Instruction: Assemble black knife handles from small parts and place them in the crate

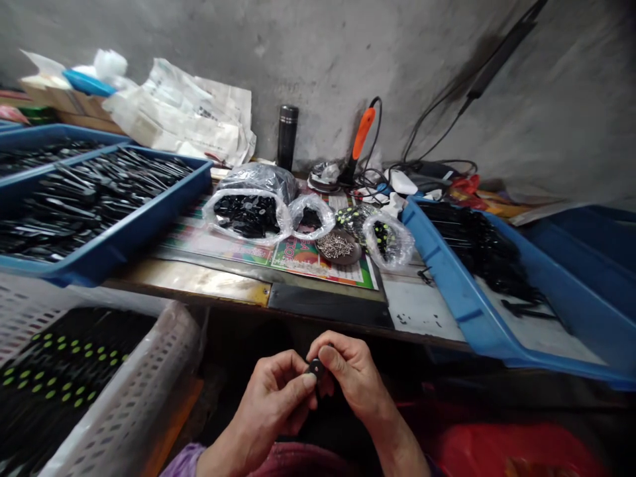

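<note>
Pinching one small black plastic part [315,368] between them, the left hand [271,405] and the right hand [350,372] meet low in the head view, just below the workbench edge. Both thumbs press on the part from opposite sides with the fingers curled behind it, so both grips are closed on it, and most of the part is hidden. One purple sleeve [183,462] shows at the left wrist.

To the left of the hands stands one white plastic crate [144,377] filled with black pieces marked with green dots. On the table [422,305] ahead, two blue trays [114,232] of long black pieces sit at the left, and one tilted blue tray [447,278] of black pieces sits at the right. Between them lie four see-through plastic bags [247,213] of black pieces and one round dish [338,248] of screws, all on a printed sheet [308,260]. Behind stand one black flask [287,136] and one orange-handled soldering iron [362,134].
</note>
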`<state>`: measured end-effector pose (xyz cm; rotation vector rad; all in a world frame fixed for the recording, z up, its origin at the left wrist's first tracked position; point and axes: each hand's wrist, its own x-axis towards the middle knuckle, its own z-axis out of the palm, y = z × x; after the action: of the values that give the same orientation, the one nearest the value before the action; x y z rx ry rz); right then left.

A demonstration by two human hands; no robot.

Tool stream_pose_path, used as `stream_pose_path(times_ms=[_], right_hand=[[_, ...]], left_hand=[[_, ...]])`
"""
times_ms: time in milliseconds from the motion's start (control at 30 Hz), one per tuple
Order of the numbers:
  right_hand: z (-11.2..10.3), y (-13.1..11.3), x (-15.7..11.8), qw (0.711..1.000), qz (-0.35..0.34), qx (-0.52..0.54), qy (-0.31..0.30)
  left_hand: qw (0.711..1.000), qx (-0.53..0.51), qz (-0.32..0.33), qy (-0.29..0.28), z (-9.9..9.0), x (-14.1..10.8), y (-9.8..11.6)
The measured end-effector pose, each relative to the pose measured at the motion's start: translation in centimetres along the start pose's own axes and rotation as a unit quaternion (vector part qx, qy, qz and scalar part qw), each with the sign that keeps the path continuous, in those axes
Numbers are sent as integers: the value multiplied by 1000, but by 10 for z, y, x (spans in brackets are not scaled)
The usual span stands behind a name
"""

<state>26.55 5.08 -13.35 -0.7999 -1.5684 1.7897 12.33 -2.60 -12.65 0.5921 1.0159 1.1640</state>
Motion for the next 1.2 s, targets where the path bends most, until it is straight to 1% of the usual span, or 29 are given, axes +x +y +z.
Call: stream_pose_path(times_ms=[67, 100, 167, 233, 267, 333, 467, 533, 600, 700, 800, 933, 1067, 1133, 1200], right_hand=[[2, 2, 1, 1000, 7, 26, -13], [5, 3, 2, 1000, 7, 23, -7], [11, 3, 3, 999, -12, -20, 43], [16, 3, 2, 991, -42, -72, 100], [17, 2, 2, 989, -50, -84, 114], [17, 0, 1, 991, -38, -78, 103], [11, -5, 0, 998, 16, -51, 44], [11, -9, 0, 996, 41, -69, 35], [13, -11, 0, 992, 55, -103, 43], [15, -10, 1, 988, 54, -129, 60], [12, -7, 1, 993, 57, -97, 46], [3, -5, 0, 997, 24, -67, 38], [2, -6, 0, 997, 8, -71, 37], [3, -6, 1, 997, 11, -72, 36], [5, -6, 2, 996, 13, -84, 39]], left_hand=[[1000, -4, -3, -1, 1, -1, -2], [1000, -6, -1, 3, 1, -1, -3], [1000, -10, 3, 15, 2, -1, -4], [1000, -14, 6, 24, 2, 0, -4], [1000, -15, 7, 27, 1, 1, -4], [999, -12, 10, 27, 1, 2, -2], [999, 8, 21, 43, 1, 5, 2], [998, 26, 21, 61, 1, 5, 2], [997, 36, 22, 72, 2, 4, 2], [997, 33, 20, 73, 1, 5, 0], [998, 25, 10, 60, 0, 6, 0], [999, 16, 10, 37, -2, 5, 0], [999, 34, 10, 26, -5, 7, -6], [998, 54, 21, 14, -9, 10, -11], [994, 93, 62, 4, -12, 14, -16]])
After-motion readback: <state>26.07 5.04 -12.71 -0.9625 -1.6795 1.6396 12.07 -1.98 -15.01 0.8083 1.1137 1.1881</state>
